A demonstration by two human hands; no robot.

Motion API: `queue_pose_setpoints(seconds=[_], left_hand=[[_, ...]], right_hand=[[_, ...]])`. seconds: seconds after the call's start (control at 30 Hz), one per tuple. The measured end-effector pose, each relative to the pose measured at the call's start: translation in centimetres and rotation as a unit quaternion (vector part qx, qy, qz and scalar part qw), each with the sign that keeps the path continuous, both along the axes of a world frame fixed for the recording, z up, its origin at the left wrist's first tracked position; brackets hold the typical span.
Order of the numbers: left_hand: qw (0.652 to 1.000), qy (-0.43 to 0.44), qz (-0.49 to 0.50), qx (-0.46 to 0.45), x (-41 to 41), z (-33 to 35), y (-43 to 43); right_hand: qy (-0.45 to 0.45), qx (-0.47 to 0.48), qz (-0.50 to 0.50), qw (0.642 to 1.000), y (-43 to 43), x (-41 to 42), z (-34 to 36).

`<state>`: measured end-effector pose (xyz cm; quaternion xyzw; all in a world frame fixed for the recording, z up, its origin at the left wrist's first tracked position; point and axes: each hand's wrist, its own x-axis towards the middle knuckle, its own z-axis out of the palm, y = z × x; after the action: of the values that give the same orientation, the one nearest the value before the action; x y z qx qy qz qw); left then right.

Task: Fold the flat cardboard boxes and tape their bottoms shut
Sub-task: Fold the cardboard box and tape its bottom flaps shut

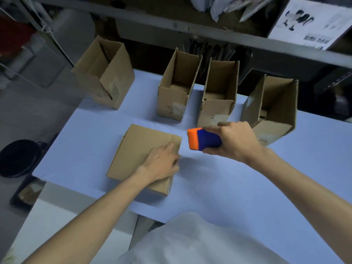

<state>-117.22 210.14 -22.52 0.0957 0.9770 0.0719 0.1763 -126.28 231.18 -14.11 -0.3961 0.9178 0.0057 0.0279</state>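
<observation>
The left hand presses flat on the upturned box; the right hand grips the tape dispenser, probably about to tape the seam.

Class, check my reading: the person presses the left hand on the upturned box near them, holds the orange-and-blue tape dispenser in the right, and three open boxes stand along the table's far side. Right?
Not quite: the head view shows four open boxes, not three. The left hand presses the upturned box; the right hand holds the tape dispenser.

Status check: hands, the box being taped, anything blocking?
Left hand flat on the near box, pinning its flaps. Right hand gripping the orange-and-blue tape dispenser, held beside the box's right edge. Four open boxes behind, clear of the work.
</observation>
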Motion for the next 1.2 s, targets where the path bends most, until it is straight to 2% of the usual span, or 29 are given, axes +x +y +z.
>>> queue_pose_setpoints(seconds=[0.03, 0.07, 0.1, 0.13, 0.17, 0.2, 0.23, 0.27, 0.47, 0.6, 0.7, 0.83, 0.9, 1.07, 1.2], left_hand=[[0.998, 0.007, 0.043, 0.055, -0.3, -0.1, 0.2], [0.979, 0.013, 0.120, 0.163, -0.5, -0.2, 0.4], [0.924, 0.002, 0.222, 0.313, -0.7, 0.1, 0.6], [0.826, -0.022, 0.316, 0.467, -0.8, 1.1, 0.9], [0.723, -0.052, 0.376, 0.577, -1.0, 1.9, 1.0], [0.646, -0.082, 0.395, 0.648, -1.1, 2.6, 1.0], [0.604, -0.103, 0.395, 0.684, -1.1, 3.2, 1.0], [0.589, -0.111, 0.389, 0.700, -0.8, 3.8, 1.1], [0.628, -0.013, 0.383, 0.677, 0.5, 5.5, 1.1], [0.623, -0.012, 0.399, 0.673, 0.6, 5.8, 0.9], [0.646, -0.027, 0.353, 0.676, 0.9, 5.5, 0.2], [0.602, -0.116, 0.324, 0.721, 0.9, 5.4, -1.0], [0.589, -0.125, 0.327, 0.729, 0.9, 5.4, -1.2], [0.594, -0.126, 0.338, 0.719, 1.1, 5.3, -1.3], [0.561, -0.146, 0.348, 0.737, 1.3, 5.1, -1.2]], right_hand=[[0.001, -0.056, 0.006, 0.998, 0.4, 0.5, -0.3], [0.004, -0.111, 0.010, 0.994, 0.7, 1.0, -0.6], [0.000, -0.156, 0.011, 0.988, 0.9, 1.5, -0.7], [-0.011, -0.187, 0.014, 0.982, 1.0, 1.9, -0.8], [-0.019, -0.208, 0.013, 0.978, 1.0, 2.2, -0.7], [-0.022, -0.224, 0.014, 0.974, 0.9, 2.5, -0.6], [-0.020, -0.236, 0.015, 0.971, 0.8, 2.8, -0.5], [-0.018, -0.247, 0.016, 0.969, 0.7, 3.0, -0.5], [-0.039, -0.263, 0.004, 0.964, 0.4, 3.7, 0.1], [-0.067, -0.270, -0.029, 0.960, 0.3, 3.8, 0.2], [-0.095, -0.290, -0.030, 0.952, 0.5, 3.9, 0.3], [-0.142, -0.345, -0.033, 0.927, 0.7, 4.2, 0.7], [-0.171, -0.357, -0.036, 0.918, 0.7, 4.3, 0.8], [-0.221, -0.379, -0.054, 0.897, 0.4, 4.7, 0.6], [-0.257, -0.421, -0.068, 0.867, 0.1, 5.0, 0.8]])
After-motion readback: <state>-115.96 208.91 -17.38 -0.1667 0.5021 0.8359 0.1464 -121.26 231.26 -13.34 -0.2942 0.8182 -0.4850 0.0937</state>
